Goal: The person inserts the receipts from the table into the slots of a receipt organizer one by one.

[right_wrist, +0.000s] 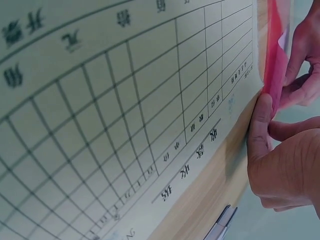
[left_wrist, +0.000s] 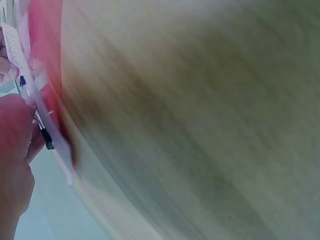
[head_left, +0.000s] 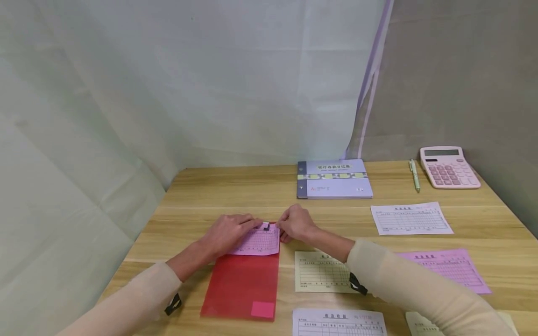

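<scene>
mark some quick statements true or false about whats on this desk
1. A pink slip lies over the upper part of the red folder. True.
2. The calculator is black. False: the calculator is pink.
3. The right hand is at the folder's upper right corner. True.
4. The pen lies left of the ledger. False: the pen lies between the ledger and the calculator.
5. The left hand touches the pink slip. True.

held pink receipt [head_left: 259,242] part-hidden, lower white receipt [head_left: 339,325] cut off
</scene>
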Tool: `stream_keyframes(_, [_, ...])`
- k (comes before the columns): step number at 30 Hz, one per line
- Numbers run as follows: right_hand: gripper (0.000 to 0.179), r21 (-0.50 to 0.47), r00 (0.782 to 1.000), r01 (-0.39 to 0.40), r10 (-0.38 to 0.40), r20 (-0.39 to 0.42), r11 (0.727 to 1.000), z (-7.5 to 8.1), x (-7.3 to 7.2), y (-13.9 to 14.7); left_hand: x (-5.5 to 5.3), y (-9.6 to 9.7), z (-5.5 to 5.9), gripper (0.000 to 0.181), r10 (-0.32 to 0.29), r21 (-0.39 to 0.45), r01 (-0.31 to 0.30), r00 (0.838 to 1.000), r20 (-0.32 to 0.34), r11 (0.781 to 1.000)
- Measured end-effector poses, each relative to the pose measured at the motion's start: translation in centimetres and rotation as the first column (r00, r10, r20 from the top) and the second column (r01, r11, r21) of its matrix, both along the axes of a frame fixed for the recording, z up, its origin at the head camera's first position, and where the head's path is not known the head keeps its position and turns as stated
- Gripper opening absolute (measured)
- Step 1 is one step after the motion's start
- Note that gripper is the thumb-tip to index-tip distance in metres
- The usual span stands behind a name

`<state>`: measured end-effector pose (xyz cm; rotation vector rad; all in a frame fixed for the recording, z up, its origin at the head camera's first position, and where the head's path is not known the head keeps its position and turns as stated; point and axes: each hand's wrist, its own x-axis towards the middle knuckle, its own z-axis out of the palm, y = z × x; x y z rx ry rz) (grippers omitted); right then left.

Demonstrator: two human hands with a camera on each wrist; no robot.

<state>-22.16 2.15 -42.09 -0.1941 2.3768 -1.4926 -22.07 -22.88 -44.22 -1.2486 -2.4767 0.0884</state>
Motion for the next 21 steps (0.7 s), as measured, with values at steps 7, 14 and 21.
stream_keyframes(7, [0.014,0.051,0.999,-0.020,0.021,-0.031,0.998,0.18,-0.07,-0.13,0.07,0.06,0.12,0.046,0.016,-0.020,-0.015,1.000,0.026,1.000])
stream_keyframes(14, [0.013,0.071,0.996,-0.042,0.047,-0.074,0.997,0.04,-0.08,-0.23,0.20,0.08,0.20,0.044,0.007,-0.014,-0.007,1.000,0.017,1.000])
stream_keyframes(21, [0.013,0.071,0.996,-0.017,0.023,-0.081,0.997,-0.08,-0.08,-0.27,0.32,0.22,0.27,0.043,0.015,-0.025,-0.014,1.000,0.012,1.000])
